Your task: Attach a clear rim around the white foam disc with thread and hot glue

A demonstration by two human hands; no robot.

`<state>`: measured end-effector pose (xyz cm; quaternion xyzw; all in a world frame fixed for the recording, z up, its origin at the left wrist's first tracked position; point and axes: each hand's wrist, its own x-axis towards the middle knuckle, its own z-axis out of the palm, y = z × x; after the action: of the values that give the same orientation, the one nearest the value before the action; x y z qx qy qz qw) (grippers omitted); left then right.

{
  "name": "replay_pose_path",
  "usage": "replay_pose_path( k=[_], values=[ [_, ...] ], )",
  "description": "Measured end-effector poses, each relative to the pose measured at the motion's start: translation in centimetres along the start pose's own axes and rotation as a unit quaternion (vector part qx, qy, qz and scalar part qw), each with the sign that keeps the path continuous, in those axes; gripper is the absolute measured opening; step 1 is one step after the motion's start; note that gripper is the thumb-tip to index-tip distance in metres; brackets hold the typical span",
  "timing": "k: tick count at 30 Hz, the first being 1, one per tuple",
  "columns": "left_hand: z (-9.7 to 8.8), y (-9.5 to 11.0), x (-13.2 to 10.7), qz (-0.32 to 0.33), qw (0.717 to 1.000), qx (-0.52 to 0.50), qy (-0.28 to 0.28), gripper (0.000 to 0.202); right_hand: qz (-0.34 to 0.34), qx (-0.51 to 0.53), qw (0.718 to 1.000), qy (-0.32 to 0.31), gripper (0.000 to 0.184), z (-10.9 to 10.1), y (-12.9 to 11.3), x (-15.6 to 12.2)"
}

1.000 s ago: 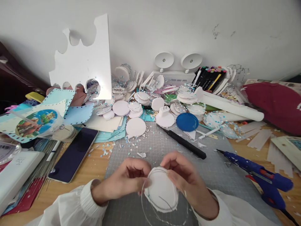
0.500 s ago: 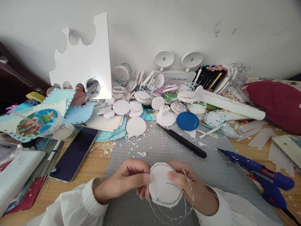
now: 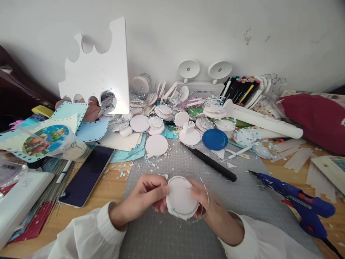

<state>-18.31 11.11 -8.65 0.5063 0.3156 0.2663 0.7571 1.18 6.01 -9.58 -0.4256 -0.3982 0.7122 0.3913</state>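
Note:
A white foam disc (image 3: pixel 182 197), with thin silvery wire looped around its rim, is held up between both hands over the grey cutting mat. My left hand (image 3: pixel 152 196) pinches its left edge, thumb in front and fingers behind. At the right edge my right hand (image 3: pixel 203 196) is closed, thumb near the face of the disc, partly smeared by motion. A loose loop of wire (image 3: pixel 208 201) curves around the right fingers. Beyond the hands lie a black pen-like cutter (image 3: pixel 214 164) and a blue round lid (image 3: pixel 215 139). Another white disc (image 3: pixel 156 145) rests at the mat's far edge.
A blue glue gun (image 3: pixel 299 201) lies at the right, its cord running off the front. A phone (image 3: pixel 87 176) is on the left. Piled discs with beaded wire, a twin-headed lamp (image 3: pixel 188 69) and markers (image 3: pixel 241 88) line the wall. A cut foam board (image 3: pixel 94 68) stands back left.
Both hands have moved slightly up and left with the disc. The wire loops that hung below and right of it are now drawn in closer, around the right hand.

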Motion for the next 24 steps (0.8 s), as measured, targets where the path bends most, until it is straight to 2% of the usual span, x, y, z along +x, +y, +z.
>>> replay_pose_path(
  k=[2,4,8,9,11,13,16,18,21,23,24],
  values=[
    [0.1,0.1,0.0,-0.001,1.000,0.014,-0.006,0.047,0.023,0.017,0.999,0.024,0.044,-0.2,0.0,0.0],
    [0.2,0.3,0.0,0.026,0.999,0.037,-0.005,0.050,0.038,0.040,0.997,0.048,0.047,-0.2,-0.2,-0.1],
    [0.4,0.3,-0.1,0.187,0.976,0.103,0.052,0.037,0.017,0.060,0.996,0.062,0.051,0.2,-0.8,-0.1],
    [0.4,0.2,-0.1,0.220,0.967,0.118,0.053,0.042,0.007,0.056,0.997,0.057,0.050,0.3,-0.9,-0.1],
    [0.3,-0.1,-0.1,0.248,0.957,0.146,0.037,0.076,-0.011,0.043,0.998,0.045,0.050,0.6,-1.1,-0.2],
    [0.3,-0.4,-0.2,0.237,0.956,0.174,0.017,0.100,-0.018,0.027,0.999,0.036,0.049,0.9,-1.2,-0.2],
    [0.5,-0.6,-0.5,0.223,0.955,0.196,0.008,0.112,-0.013,0.011,1.000,0.010,0.045,1.4,-1.0,-0.4],
    [0.9,-0.5,-0.7,0.213,0.963,0.164,0.000,0.109,-0.013,0.006,1.000,-0.016,0.044,1.8,-0.9,-0.5],
    [1.8,-0.2,-0.9,0.146,0.986,0.016,-0.076,0.093,-0.005,0.000,0.999,-0.052,0.043,2.2,-0.7,-0.6],
    [2.2,0.0,-0.9,0.116,0.985,-0.050,-0.117,0.082,0.006,-0.007,0.997,-0.071,0.043,2.4,-0.6,-0.7],
    [2.3,0.0,-0.9,0.122,0.984,-0.057,-0.117,0.080,0.006,-0.015,0.997,-0.075,0.043,2.4,-0.5,-0.7]
  ],
)
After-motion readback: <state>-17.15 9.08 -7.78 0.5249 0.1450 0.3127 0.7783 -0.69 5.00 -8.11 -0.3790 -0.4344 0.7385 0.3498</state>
